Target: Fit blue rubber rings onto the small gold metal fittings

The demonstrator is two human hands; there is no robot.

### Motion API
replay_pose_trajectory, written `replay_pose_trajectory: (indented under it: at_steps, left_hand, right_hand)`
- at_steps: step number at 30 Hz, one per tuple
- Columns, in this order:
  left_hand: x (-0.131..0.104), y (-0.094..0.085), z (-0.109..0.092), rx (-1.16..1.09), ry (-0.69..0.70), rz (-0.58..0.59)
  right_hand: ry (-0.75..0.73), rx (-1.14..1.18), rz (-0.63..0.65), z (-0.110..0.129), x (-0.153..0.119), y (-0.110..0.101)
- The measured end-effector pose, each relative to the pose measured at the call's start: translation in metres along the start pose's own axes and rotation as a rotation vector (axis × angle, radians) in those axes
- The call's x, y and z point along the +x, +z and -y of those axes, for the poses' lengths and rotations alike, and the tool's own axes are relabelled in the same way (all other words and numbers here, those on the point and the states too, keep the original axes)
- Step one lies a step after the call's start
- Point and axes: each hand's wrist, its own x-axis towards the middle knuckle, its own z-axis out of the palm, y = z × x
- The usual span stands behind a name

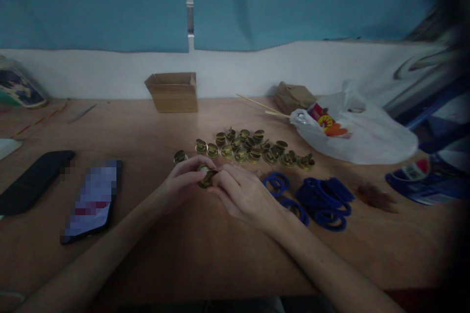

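Between my two hands, above the wooden table (157, 254), is a round brass-coloured metal fitting (206, 179). My left hand (183, 181) grips it from the left, with the thumb and fingers closed around it. From the right, the fingertips of my right hand (238, 188) are pinched against the same fitting and hide part of it. Just beyond my hands stand several similar brass fittings (240, 154) in loose rows. Several blue rings (325, 200) lie piled to the right of my right hand, and a few more blue rings (276, 183) lie close beside it.
A lit phone (91, 200) and a dark flat object (35, 181) lie at left. An open cardboard box (174, 93) stands near the wall. At right are a white plastic bag (367, 132), a brown paper packet (293, 97), thin sticks (260, 104) and a blue-labelled container (422, 183).
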Motion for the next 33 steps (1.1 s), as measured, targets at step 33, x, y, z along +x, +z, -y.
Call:
replay_pose_trajectory:
  at_steps: [33]
  left_hand:
    - [-0.0017,-0.0024,0.0025,0.141,0.080,0.043]
  right_hand:
    - [0.022,0.042,-0.076,0.0009,-0.0011,0.0031]
